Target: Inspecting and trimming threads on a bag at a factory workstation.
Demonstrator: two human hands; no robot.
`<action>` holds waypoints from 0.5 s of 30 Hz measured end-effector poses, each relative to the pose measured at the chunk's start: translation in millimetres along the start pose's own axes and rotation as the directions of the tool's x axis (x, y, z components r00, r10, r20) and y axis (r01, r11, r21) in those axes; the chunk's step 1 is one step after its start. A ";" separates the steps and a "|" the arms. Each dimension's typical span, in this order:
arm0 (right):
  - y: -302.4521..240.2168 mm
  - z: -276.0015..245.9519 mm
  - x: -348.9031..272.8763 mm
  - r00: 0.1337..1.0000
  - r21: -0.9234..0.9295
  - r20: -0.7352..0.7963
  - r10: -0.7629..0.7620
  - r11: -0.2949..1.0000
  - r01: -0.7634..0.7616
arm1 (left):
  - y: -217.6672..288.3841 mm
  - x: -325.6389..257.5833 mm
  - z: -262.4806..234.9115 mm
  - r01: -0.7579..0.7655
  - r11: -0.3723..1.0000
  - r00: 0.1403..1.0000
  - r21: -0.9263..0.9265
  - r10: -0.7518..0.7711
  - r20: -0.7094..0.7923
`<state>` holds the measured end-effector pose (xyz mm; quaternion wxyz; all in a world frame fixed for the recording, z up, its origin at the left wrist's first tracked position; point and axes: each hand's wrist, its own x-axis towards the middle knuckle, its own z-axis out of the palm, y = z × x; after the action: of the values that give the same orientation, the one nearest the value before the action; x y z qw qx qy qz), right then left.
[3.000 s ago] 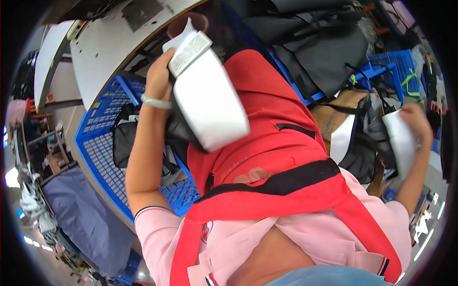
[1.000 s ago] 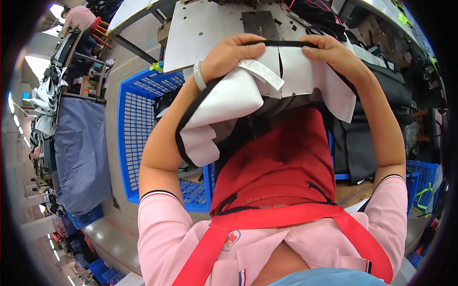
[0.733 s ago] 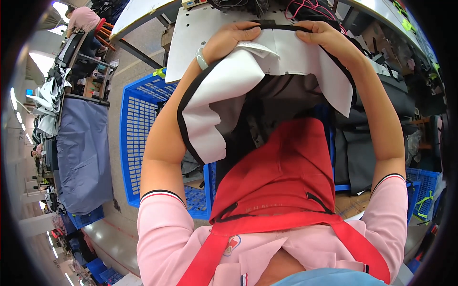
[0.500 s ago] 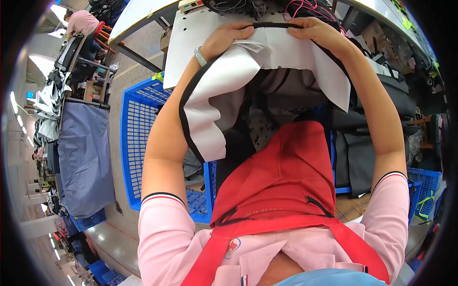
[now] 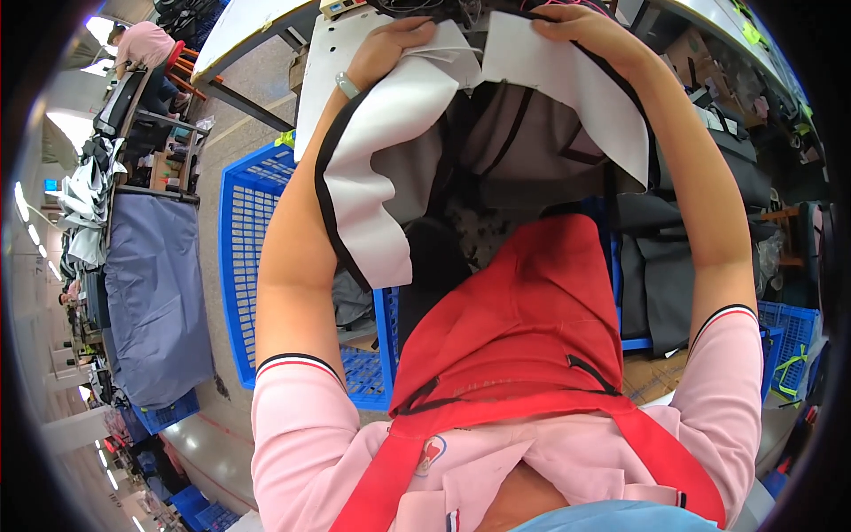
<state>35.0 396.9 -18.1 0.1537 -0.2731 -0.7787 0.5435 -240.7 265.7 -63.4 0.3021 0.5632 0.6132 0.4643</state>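
My left hand (image 5: 390, 48) is closed on the far left part of a white fabric piece with black edging (image 5: 390, 111). A bracelet circles that wrist. My right hand (image 5: 589, 34) pinches the far right part of the same piece, thumb on the white side. Between the hands the white fabric dips and folds, showing a notch. The piece hangs toward me in two curved flaps, with grey fabric and black strips behind it. Below lies my red apron (image 5: 523, 310). The far edge between my hands is partly hidden.
A white worktable (image 5: 315, 97) stands ahead, with dark cords and pink cords on it. A blue plastic basket (image 5: 248, 266) stands on my left. Dark fabric panels (image 5: 660, 284) hang on the right. Farther left, another person (image 5: 146, 49) bends over a bench.
Both hands have moved a little farther away, and the left also leftward, so they are wider apart. The fabric edge, stretched between them before, now sags and folds in the middle.
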 end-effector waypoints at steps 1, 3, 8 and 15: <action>0.4 -2.6 -12.4 1.000 0.002 -0.008 0.012 1.000 -0.012 | 6.3 -6.7 4.6 0.060 0.997 0.997 -0.042 -0.062 -0.045; 8.4 -8.2 -44.4 0.999 -0.083 -0.015 -0.044 0.996 0.042 | 19.4 -26.4 18.9 0.156 0.982 0.987 -0.107 -0.159 -0.029; 28.6 -19.0 -166.7 0.979 -0.224 -0.193 -0.059 0.975 0.015 | 16.8 -94.0 56.5 0.241 0.908 0.964 -0.344 -0.266 -0.027; -56.8 -95.4 -471.4 0.484 0.063 -0.827 0.285 0.904 -0.424 | -36.2 -144.1 120.1 0.453 0.675 0.883 -0.583 -0.429 0.190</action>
<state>450.3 175.7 96.4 0.3604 -0.6588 -0.5812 0.3134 -121.8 155.7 -164.8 0.5818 0.2784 0.5410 0.5398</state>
